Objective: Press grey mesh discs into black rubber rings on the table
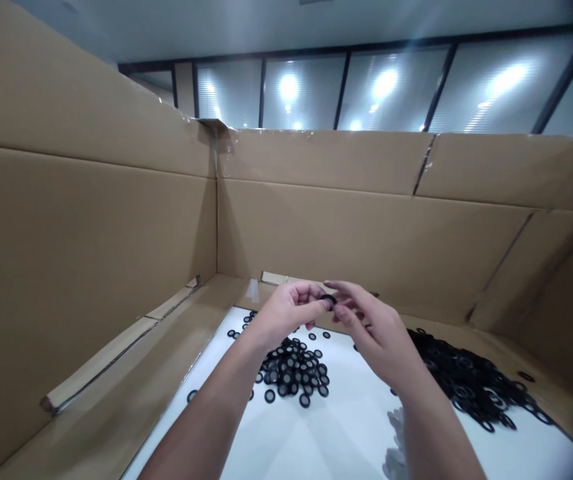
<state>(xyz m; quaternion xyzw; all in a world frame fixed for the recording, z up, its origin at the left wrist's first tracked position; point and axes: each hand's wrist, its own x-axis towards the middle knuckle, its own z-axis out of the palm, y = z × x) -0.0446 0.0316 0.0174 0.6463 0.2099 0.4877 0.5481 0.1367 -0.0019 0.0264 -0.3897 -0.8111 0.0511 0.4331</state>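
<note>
Between the fingertips of both hands is a small black ring (328,300), held up above a white board (346,427). My left hand (293,307) pinches it from the left with thumb and fingers. From the right, my right hand (369,320) closes thumb and fingers on its other edge. Whether the ring has a part inside it is too small to tell. Below my left hand lies a pile of small black discs with grey centres (291,370). To the right of my right forearm is a heap of black rings (466,380).
Tall cardboard walls (316,220) surround the board on the left, back and right. A cardboard strip (121,350) lies along the left side. A few loose discs (192,395) are scattered around the pile. Windowed partitions (301,90) stand beyond the back wall.
</note>
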